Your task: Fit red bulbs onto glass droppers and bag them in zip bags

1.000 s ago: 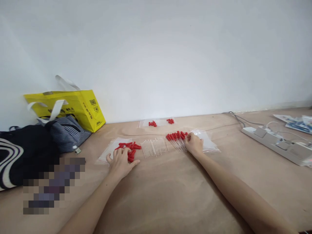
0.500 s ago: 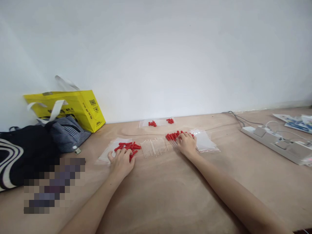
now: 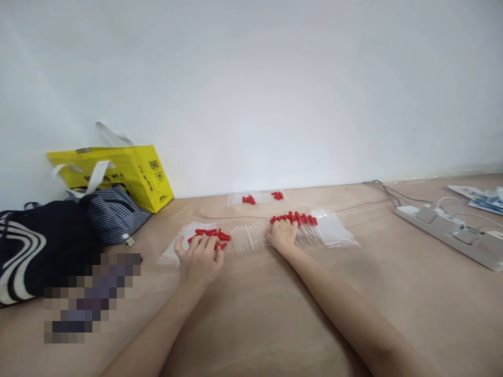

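My left hand [image 3: 201, 260] rests over loose red tubular pieces [image 3: 206, 232] on a clear plastic bag [image 3: 172, 250], its fingers apart and thumb spread. Between my hands lies a row of thin white sticks [image 3: 248, 238], side by side. My right hand [image 3: 283, 234] is closed at the right end of that row, fingers bent and pressed together; whatever they hold is hidden beneath them. Just beyond and right of it, sticks with red ends [image 3: 301, 217] form another row. These reach a stack of clear bags with white inside [image 3: 333, 229].
Near the wall lies a clear bag [image 3: 263, 198] with red-ended sticks. A yellow shopping bag [image 3: 151, 178], a striped bag [image 3: 113, 212] and a black bag [image 3: 58, 251] stand at left. At right are a power strip [image 3: 448, 235] with cables and some packets [image 3: 481, 199].
My right hand has moved left along the red-ended sticks, uncovering more of them on its right. My left hand stays over the red pieces, shifting slightly. The whole view has shifted a little.
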### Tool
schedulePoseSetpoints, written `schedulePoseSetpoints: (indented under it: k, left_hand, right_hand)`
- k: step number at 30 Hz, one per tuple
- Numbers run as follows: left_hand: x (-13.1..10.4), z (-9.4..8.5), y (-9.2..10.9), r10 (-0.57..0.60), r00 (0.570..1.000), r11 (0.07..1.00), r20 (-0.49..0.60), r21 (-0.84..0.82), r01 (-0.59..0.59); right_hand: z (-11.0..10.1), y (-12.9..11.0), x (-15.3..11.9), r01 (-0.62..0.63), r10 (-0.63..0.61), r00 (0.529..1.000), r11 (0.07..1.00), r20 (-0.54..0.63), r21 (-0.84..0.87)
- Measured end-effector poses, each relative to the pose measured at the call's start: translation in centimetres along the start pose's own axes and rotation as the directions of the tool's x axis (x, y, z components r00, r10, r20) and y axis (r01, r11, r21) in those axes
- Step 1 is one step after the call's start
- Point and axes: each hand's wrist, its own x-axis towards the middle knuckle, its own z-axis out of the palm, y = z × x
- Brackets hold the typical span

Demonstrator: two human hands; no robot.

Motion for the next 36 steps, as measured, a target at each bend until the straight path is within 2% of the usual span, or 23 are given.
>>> schedulePoseSetpoints:
  k: [3, 6, 8, 11, 15, 18, 21, 25, 32, 36]
  left_hand:
    - [-0.7, 0.1, 1.7, 0.042, 0.999, 0.965, 0.01, -0.261, -0.038]
    - [-1.7, 0.8, 3.1, 0.155, 0.976, 0.872, 0.155, -0.485, -0.062]
    - [-2.2, 1.3, 3.4, 0.223, 0.946, 0.832, 0.235, -0.551, -0.06]
    - [-2.4, 1.5, 3.4, 0.253, 0.925, 0.827, 0.283, -0.56, -0.055]
    - [-2.3, 1.5, 3.4, 0.256, 0.928, 0.852, 0.272, -0.518, -0.083]
    - [-2.4, 1.8, 3.7, 0.294, 0.921, 0.853, 0.255, -0.505, -0.132]
    - [-2.6, 2.2, 4.1, 0.33, 0.912, 0.844, 0.243, -0.508, -0.17]
    - [-2.6, 2.3, 4.5, 0.327, 0.923, 0.836, 0.204, -0.518, -0.182]
    - [-2.3, 1.8, 4.7, 0.207, 0.965, 0.834, 0.162, -0.545, -0.087]
    - [-2.3, 1.8, 4.7, 0.184, 0.971, 0.832, 0.154, -0.551, -0.07]
  right_hand:
    - [0.1, -0.2, 0.0, 0.016, -0.016, 1.0, 1.0, -0.002, -0.014]
    - [-0.3, -0.2, -0.4, 0.04, -0.041, 0.999, 0.999, -0.021, -0.021]
    - [-0.7, 0.3, -0.9, 0.06, -0.061, 0.997, 0.998, -0.038, -0.022]
    - [-1.2, 1.7, -2.1, 0.134, -0.132, 0.985, 0.991, -0.107, 0.004]
    - [-1.1, 4.7, -4.5, 0.416, -0.358, 0.885, 0.895, -0.298, 0.162]
    - [-1.2, 6.6, -6.4, 0.579, -0.504, 0.812, 0.76, -0.295, 0.295]
    - [-1.7, 7.3, -8.0, 0.647, -0.59, 0.762, 0.677, -0.268, 0.351]
    - [-2.3, 6.6, -9.0, 0.659, -0.623, 0.749, 0.664, -0.225, 0.355]
    - [-2.7, 5.0, -9.7, 0.604, -0.574, 0.788, 0.652, -0.222, 0.459]
    - [-2.9, 4.6, -9.9, 0.61, -0.571, 0.785, 0.642, -0.241, 0.466]
